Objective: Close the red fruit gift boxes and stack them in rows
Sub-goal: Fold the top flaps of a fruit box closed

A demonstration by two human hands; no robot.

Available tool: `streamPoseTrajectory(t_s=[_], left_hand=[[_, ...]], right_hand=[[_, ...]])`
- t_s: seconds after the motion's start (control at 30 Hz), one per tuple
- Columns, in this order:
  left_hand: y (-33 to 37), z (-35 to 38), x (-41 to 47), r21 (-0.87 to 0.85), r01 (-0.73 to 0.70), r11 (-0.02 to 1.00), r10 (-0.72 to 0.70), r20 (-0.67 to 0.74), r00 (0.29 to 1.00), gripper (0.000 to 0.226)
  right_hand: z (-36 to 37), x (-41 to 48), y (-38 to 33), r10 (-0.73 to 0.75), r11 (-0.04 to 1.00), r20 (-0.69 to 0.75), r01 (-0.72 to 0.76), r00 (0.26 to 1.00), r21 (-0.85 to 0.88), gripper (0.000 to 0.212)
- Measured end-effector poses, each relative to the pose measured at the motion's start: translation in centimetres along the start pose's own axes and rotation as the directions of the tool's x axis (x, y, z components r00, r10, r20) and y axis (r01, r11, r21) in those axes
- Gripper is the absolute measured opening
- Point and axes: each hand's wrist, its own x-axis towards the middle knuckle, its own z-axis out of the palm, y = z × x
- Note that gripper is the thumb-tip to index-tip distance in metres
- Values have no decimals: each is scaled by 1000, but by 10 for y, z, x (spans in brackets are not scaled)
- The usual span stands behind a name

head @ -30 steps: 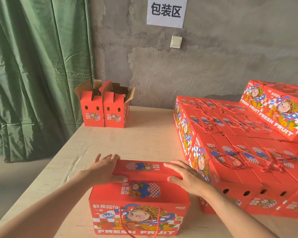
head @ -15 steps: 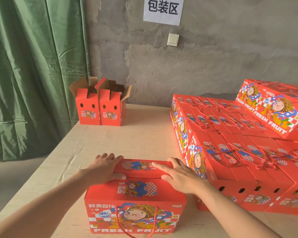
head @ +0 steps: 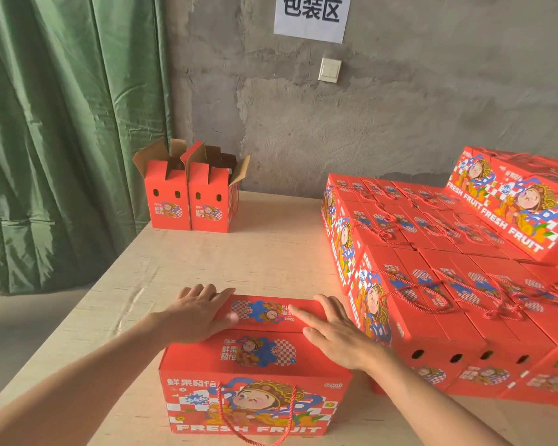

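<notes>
One closed red gift box (head: pixel 255 381) is sitting on the pale wooden table (head: pixel 239 259) at the lower centre of the frame. Its printed "FRESH FRUIT" face is turned toward the bottom edge, and one red cord handle (head: pixel 290 410) is hanging down over that face.

Two bare hands are lying on the top of the box. The left hand (head: pixel 195 312) is resting flat over the left end of the far top flap, with its fingers straight and close together and its thumb laid on the flap. The right hand (head: pixel 339 336) is pressing flat on the right part of the top, with its fingers straight and slightly spread. Neither hand is pinching or gripping anything.

At the right of the frame a block of closed boxes (head: pixel 432 284) is standing in rows. I am counting three rows by the side faces showing on its left. The full number cannot be told, because the block is running off the right edge. At the upper right, two more boxes (head: pixel 512 201) are sitting on top of that block, each showing a "FRESH FRUIT" face.

Left of centre, at the far edge of the table, two open boxes (head: pixel 187 201) are standing side by side and touching, with their flaps up.

A green curtain (head: pixel 62 140) is filling the left side. One paper sign (head: pixel 311 14) and one light switch (head: pixel 329 69) are on the grey wall at the top.
</notes>
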Motion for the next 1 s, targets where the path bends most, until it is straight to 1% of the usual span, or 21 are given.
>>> streamPoseTrajectory(t_s=[0.07, 0.2, 0.27, 0.3, 0.33, 0.4, 0.43, 0.47, 0.53, 0.6, 0.67, 0.77, 0.83, 0.87, 0.93, 1.0], left_hand=[[3, 5, -1, -25, 30, 999, -31, -23, 999, 127], [7, 9, 0, -37, 49, 998, -51, -39, 998, 107], [9, 10, 0, -31, 52, 998, -53, -35, 998, 112], [10, 8, -1, -26, 62, 998, -63, -40, 997, 113], [12, 6, -2, -21, 77, 997, -78, -56, 995, 104], [20, 6, -8, -25, 117, 993, -119, -86, 989, 69], [28, 7, -13, -51, 123, 991, -128, -103, 986, 57], [42, 12, -20, -90, 114, 989, -125, -124, 984, 55], [80, 26, -37, -158, 54, 986, -83, -188, 979, 60], [117, 40, -54, -179, 2, 984, -43, -229, 973, 74], [133, 47, -59, -185, 21, 983, -69, -253, 965, 78], [128, 45, -55, -195, 61, 979, -122, -318, 940, 80], [121, 43, -49, -208, 72, 975, -143, -349, 926, 82], [118, 41, -45, -215, 76, 974, -150, -356, 922, 82], [111, 36, -38, -228, 54, 972, -137, -366, 921, 81], [101, 31, -31, -246, -11, 969, -85, -375, 923, 70]], right_hand=[[3, 0, 0, -4, 1000, 0, 4, 1000, 10, 42], [-2, 4, 3, -15, 1000, 43, 16, 999, -24, 43], [-2, 5, 7, -68, 994, -3, 67, 998, -84, 44], [-1, 6, 8, -91, 993, -40, 88, 995, -78, 43], [1, 6, 9, -98, 995, -74, 96, 992, -40, 42], [3, 6, 8, -91, 994, -121, 98, 988, 52, 40], [4, 7, 8, -90, 993, -146, 101, 985, 68, 39], [4, 7, 7, -88, 992, -168, 101, 982, 71, 39], [4, 7, 6, -72, 993, -202, 89, 977, 77, 39], [5, 7, 6, -53, 995, -223, 71, 973, 76, 38], [7, 4, 5, -45, 995, -263, 66, 964, 71, 39], [13, -2, 1, -10, 991, -396, 63, 918, 121, 36], [21, -8, -1, 44, 991, -472, 20, 880, 129, 32], [25, -11, -3, 69, 993, -497, -13, 865, 115, 33], [31, -17, -6, 106, 994, -518, -96, 849, 47, 42], [32, -25, -8, 118, 983, -513, -173, 850, -61, 53]])
